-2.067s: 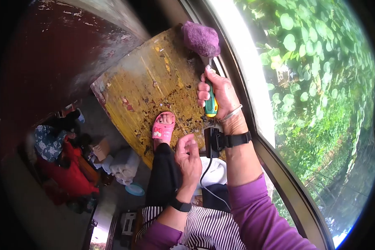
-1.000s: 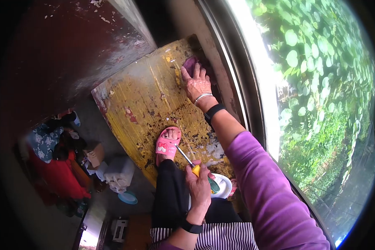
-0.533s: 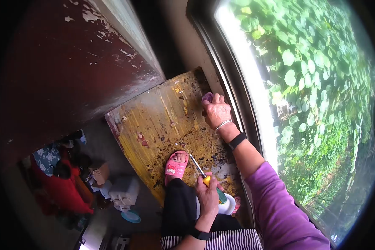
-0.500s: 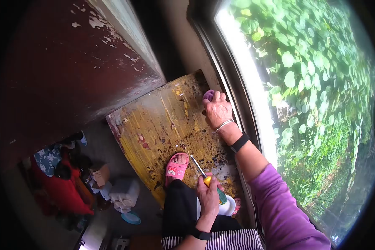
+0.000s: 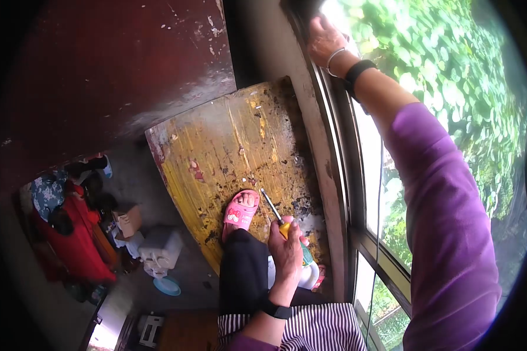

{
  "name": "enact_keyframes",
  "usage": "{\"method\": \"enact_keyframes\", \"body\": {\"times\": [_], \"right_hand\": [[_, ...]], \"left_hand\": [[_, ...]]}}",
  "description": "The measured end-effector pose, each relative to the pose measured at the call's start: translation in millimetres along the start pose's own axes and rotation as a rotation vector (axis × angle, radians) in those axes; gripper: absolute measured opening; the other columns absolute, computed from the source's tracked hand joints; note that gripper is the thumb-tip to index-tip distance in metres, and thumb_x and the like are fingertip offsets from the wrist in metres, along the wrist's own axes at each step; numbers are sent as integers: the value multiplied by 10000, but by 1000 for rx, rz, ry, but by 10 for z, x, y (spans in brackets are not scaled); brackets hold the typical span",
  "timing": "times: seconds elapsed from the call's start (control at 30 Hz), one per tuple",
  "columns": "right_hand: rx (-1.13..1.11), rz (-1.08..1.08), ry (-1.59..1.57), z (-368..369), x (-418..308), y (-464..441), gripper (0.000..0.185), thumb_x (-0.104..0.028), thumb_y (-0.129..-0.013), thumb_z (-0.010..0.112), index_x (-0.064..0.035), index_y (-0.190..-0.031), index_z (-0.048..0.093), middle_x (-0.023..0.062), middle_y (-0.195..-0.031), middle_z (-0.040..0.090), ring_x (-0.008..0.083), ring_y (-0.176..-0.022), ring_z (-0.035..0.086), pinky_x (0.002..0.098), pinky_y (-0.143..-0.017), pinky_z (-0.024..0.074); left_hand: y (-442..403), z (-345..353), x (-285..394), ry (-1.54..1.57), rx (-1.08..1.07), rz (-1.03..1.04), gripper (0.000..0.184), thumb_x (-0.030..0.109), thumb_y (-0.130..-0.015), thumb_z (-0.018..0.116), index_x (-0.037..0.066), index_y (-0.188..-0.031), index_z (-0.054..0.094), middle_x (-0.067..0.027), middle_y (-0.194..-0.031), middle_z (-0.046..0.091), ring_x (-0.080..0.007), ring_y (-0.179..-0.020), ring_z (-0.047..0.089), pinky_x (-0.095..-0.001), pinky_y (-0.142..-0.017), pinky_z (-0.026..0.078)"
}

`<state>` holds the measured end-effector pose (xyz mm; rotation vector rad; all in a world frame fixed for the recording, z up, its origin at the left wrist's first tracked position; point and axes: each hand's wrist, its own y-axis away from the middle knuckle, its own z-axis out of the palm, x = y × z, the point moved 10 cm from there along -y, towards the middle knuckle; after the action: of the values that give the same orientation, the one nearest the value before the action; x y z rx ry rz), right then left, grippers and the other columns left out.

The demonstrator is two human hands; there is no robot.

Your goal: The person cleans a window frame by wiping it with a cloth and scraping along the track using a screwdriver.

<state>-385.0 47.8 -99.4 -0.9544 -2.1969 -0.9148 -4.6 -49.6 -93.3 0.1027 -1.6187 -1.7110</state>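
My left hand [image 5: 286,245] is closed round a screwdriver [image 5: 273,206], its metal shaft pointing up and away and its yellow handle partly under my fingers. Just beyond that hand is a white container [image 5: 318,275] with a green part; I cannot tell whether the hand touches it. My right hand [image 5: 327,42] is raised at the upper window frame [image 5: 328,126], fingers bent against it. Whatever lies under those fingers is hidden; the purple thing seen earlier does not show.
My foot in a pink slipper [image 5: 240,212] rests on a worn yellow board [image 5: 216,140]. A dark red panel [image 5: 129,64] with peeling paint rises at left. Lower left are a cardboard box [image 5: 129,221], red cloth [image 5: 79,234] and a light blue basin [image 5: 167,286]. Leaves show through the window.
My right hand has moved up from the board's far corner to the upper window frame, and its purple thing is out of sight. My left hand still holds the screwdriver. The view has shifted.
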Motion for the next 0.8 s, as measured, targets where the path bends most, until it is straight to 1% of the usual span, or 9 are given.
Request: {"method": "enact_keyframes", "body": {"times": [0.07, 0.13, 0.2, 0.4, 0.47, 0.6, 0.7, 0.77, 0.8], "right_hand": [[-68, -58, 33, 22, -65, 106, 239, -242, -791, 485, -128, -876, 676, 82, -957, 618, 281, -1068, 427, 454, -881, 319], [-132, 2, -49, 38, -195, 270, 225, -237, -761, 505, -142, -867, 679, 53, -939, 617, 274, -1053, 421, 412, -841, 336], [-267, -106, -25, 5, -463, 613, 226, -241, -751, 505, -143, -856, 680, 55, -938, 611, 276, -1042, 418, 414, -839, 331], [-420, -282, -205, -5, -1499, 2058, 251, -262, -763, 486, -157, -882, 681, 75, -951, 614, 376, -1091, 376, 553, -883, 264], [-346, -275, -339, -190, -1740, 2521, 232, -249, -742, 526, -104, -846, 675, 89, -878, 614, 358, -1018, 416, 533, -851, 303], [-720, -529, -374, -255, -2346, 3430, 207, -213, -784, 505, -107, -855, 668, 68, -858, 621, 345, -977, 465, 534, -776, 330], [-760, -708, -427, -275, -2495, 3562, 179, -200, -796, 501, -130, -843, 659, 53, -874, 630, 294, -935, 511, 491, -732, 343], [-916, -650, -539, -64, -2388, 3378, 157, -216, -801, 510, -159, -834, 652, 51, -886, 636, 255, -905, 539, 454, -711, 350], [-815, -597, -483, 92, -2309, 3156, 140, -232, -765, 536, -160, -792, 653, 37, -840, 633, 241, -896, 524, 404, -706, 352]], "left_hand": [[7, -38, -42, -36, -10, 0, 213, 155, -835, 560, 58, -976, 433, -28, -685, 447, -130, -557, 465, -266, -526, 434], [6, -86, -97, -12, 14, 6, 204, 136, -834, 555, 57, -977, 433, -28, -686, 448, -127, -548, 462, -260, -508, 429], [6, -115, -138, -43, 14, -9, 188, 120, -838, 541, 57, -977, 433, -26, -685, 447, -125, -545, 457, -260, -504, 431], [66, -116, -36, -7, -22, 9, 140, 135, -858, 514, 72, -960, 443, -22, -685, 446, -118, -545, 456, -255, -503, 429], [82, -219, -6, 126, 54, 25, 127, 129, -859, 498, 48, -950, 462, -29, -667, 471, -109, -513, 474, -245, -491, 427], [95, -225, 57, 130, 42, 23, 123, 130, -856, 500, 54, -943, 458, -25, -669, 465, -110, -518, 471, -250, -499, 428], [92, -232, 117, 115, 30, 35, 125, 131, -855, 512, 89, -954, 448, -17, -669, 449, -119, -544, 459, -268, -511, 431], [97, -234, 115, 143, 20, 39, 119, 125, -856, 508, 89, -953, 449, -17, -669, 450, -120, -544, 460, -271, -514, 431], [78, -232, 102, 147, 25, 34, 119, 125, -856, 508, 89, -953, 449, -17, -669, 450, -120, -544, 460, -271, -514, 431]]}}
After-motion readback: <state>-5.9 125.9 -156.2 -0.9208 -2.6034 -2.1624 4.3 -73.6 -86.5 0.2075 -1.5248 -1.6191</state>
